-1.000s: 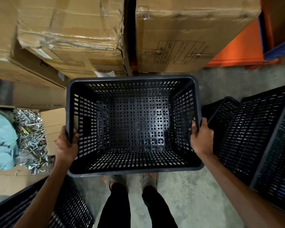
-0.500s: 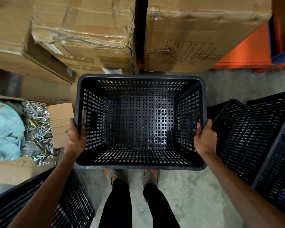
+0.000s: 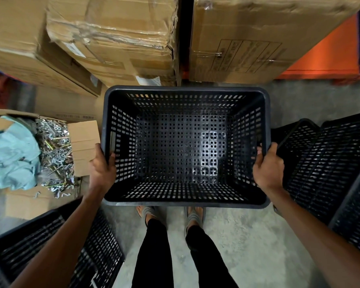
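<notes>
A black perforated plastic crate (image 3: 185, 89) hangs level in front of me above the concrete floor, with nothing inside it. My left hand (image 3: 101, 169) grips its left rim, thumb over the inner side. On the opposite rim, my right hand (image 3: 268, 167) grips the same way. My legs and sandalled feet show below the crate's near edge.
Large cardboard boxes (image 3: 116, 38) are stacked just behind the crate. An open carton of metal bolts (image 3: 54, 146) and a light blue cloth (image 3: 10, 154) sits at the left. More black crates stand at the right (image 3: 328, 167) and lower left (image 3: 50, 242). An orange rack beam (image 3: 328, 57) runs at the back right.
The crate and both hands have shifted to the right in view and slightly away from the carton of bolts. Both grips are unchanged.
</notes>
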Demonstrator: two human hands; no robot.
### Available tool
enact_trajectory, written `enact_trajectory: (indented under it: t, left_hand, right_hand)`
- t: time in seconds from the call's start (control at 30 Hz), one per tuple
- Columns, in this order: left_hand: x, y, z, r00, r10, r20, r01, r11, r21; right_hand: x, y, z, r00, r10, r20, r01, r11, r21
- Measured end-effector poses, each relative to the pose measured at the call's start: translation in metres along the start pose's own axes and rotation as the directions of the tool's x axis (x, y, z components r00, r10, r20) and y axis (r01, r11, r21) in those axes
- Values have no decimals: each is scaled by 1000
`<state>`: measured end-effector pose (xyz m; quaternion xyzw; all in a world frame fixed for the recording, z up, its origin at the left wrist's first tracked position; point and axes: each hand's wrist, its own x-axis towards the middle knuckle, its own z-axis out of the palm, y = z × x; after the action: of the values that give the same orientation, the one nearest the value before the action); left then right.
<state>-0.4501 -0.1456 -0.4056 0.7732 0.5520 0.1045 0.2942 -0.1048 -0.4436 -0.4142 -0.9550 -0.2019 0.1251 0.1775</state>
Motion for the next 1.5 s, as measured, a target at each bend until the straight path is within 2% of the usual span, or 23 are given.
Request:
enact_trajectory:
  t: [0.23, 0.63, 0.9, 1.03, 1.2, 1.33, 1.5]
  left_hand:
    - [6, -1, 1, 999, 20, 33, -20, 1000, 1]
    - [17, 2, -6, 984, -140, 113, 134, 989, 54]
    - [18, 5, -6, 992, -95, 87, 85, 991, 106]
    - [20, -1, -3, 991, -115, 74, 113, 993, 37]
    - [24, -7, -2, 996, -76, 55, 79, 996, -42]
    - [32, -17, 2, 1000, -20, 10, 20, 1000, 9]
    - [34, -18, 4, 1000, -20, -7, 20, 1000, 6]
  right_hand:
    - [-4, -3, -1, 1000, 29, -1, -29, 1000, -8]
    - [-12, -5, 0, 998, 55, -27, -54, 998, 32]
    - [-13, -7, 1, 998, 10, -59, -11, 1000, -13]
    - [-14, -5, 1, 998, 17, -52, -17, 1000, -6]
    - [-13, -5, 1, 999, 31, -23, -30, 999, 44]
    - [-14, 0, 6, 997, -28, -65, 33, 996, 77]
    - [-13, 2, 5, 998, -55, -33, 59, 988, 141]
